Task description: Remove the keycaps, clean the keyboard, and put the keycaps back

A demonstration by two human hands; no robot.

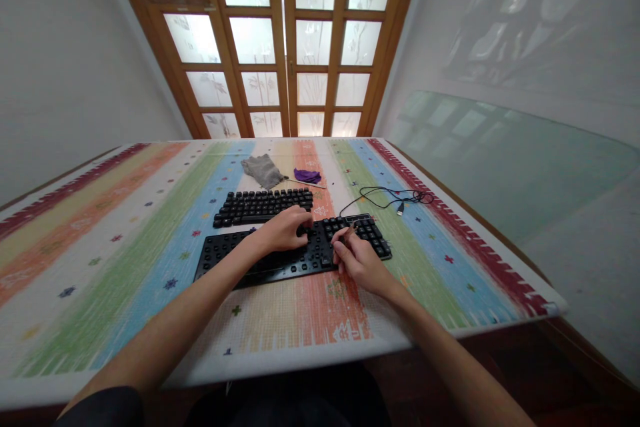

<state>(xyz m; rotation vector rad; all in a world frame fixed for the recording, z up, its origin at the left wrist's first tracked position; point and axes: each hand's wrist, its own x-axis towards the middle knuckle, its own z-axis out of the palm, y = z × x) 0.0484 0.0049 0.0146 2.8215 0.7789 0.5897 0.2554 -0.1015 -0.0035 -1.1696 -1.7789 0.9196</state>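
A black keyboard [225, 255] lies near me on the striped tablecloth [125, 267]. My left hand [286, 228] rests on its middle keys with the fingers curled down. My right hand [356, 255] sits on the right part of the same keyboard, fingers pinched round a thin stick-like tool I cannot make out clearly. A second, smaller black keyboard [260, 205] lies just behind the first.
A grey cloth [263, 170] and a purple cloth [307, 175] lie beyond the keyboards. A black USB cable [395, 197] is coiled at the right. Wooden glazed doors [290, 40] stand behind the table; its right edge [500, 240] is close.
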